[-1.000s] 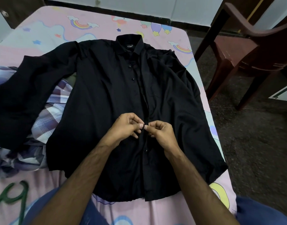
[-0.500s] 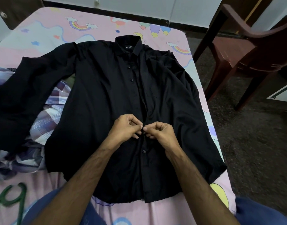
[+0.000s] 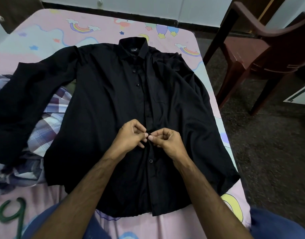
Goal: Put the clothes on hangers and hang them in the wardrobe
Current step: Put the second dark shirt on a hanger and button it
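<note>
Black shirt (image 3: 103, 104): spread front-up on the bed, collar toward 12 o'clock, hem toward 6 o'clock; one sleeve runs out to 9 o'clock over the checked clothes.
Placket: open above the hands, closed below them with one fastened button (image 3: 150, 160) showing.
Left hand (image 3: 129, 137): fingers curled, thumb and forefinger pinching the shirt's front edge at mid-placket, just at 9 o'clock of the other hand.
Right hand (image 3: 167, 140): fingers curled, thumb and forefinger pinching the opposite front edge; fingertips of both hands meet.
Button between the fingertips: too small and dark to tell whether it is through its hole.
Checked clothes (image 3: 44, 121): rumpled heap at 9 o'clock, partly under the black shirt.
Green hanger (image 3: 11, 214): lying on the bed at 7 o'clock, apart from the shirt.
Bed (image 3: 44, 37): pink sheet printed with rainbows and stars.
Chair (image 3: 262, 54): dark red, standing on the floor at 2 o'clock, beside the bed.
</note>
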Demonstrator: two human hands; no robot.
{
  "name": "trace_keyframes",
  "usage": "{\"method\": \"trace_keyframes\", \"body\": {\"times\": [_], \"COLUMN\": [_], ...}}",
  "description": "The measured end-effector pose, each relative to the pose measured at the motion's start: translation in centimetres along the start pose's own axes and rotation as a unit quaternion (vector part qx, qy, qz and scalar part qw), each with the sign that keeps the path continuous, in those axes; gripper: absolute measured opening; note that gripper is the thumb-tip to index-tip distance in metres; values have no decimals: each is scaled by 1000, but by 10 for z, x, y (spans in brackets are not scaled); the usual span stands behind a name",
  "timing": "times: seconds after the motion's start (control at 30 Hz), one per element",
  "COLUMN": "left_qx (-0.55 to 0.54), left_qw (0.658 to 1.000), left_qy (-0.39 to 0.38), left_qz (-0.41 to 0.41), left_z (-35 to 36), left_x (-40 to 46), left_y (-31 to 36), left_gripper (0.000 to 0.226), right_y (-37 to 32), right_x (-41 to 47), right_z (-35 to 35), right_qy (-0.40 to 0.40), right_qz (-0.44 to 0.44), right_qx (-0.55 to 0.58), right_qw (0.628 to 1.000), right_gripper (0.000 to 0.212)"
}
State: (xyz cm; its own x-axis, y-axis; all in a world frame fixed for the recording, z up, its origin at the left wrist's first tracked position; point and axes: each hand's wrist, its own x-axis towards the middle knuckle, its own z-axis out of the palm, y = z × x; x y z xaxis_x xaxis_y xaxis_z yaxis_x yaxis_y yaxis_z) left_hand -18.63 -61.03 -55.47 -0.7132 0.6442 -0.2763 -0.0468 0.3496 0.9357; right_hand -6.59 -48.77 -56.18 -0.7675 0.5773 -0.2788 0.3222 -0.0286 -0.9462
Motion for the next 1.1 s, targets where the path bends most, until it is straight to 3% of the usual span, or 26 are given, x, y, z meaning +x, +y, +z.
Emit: {"method": "trace_keyframes", "body": {"times": [0.23, 0.43, 0.6, 0.77, 1.1], "left_qx": [-68, -15, 65, 48, -13], "left_qw": [997, 999, 993, 994, 997], "left_qy": [21, 41, 62, 39, -3], "left_qz": [4, 26, 81, 90, 70], "left_z": [4, 6, 9, 6, 3], "left_x": [1, 2, 1, 4, 8], "left_y": [-3, -5, -3, -6, -11], "left_gripper": [27, 26, 31, 31, 33], "right_y": [2, 8, 6, 4, 9], "right_x": [-1, -1, -2, -1, -4], "right_z": [0, 8, 4, 3, 3], "right_qy": [17, 60, 32, 20, 21], "right_qz": [-6, -9, -15, -16, -51], "right_qx": [-37, -90, -29, 4, -19], "right_qw": [999, 994, 999, 1000, 998], "right_gripper": [20, 25, 16, 3, 3]}}
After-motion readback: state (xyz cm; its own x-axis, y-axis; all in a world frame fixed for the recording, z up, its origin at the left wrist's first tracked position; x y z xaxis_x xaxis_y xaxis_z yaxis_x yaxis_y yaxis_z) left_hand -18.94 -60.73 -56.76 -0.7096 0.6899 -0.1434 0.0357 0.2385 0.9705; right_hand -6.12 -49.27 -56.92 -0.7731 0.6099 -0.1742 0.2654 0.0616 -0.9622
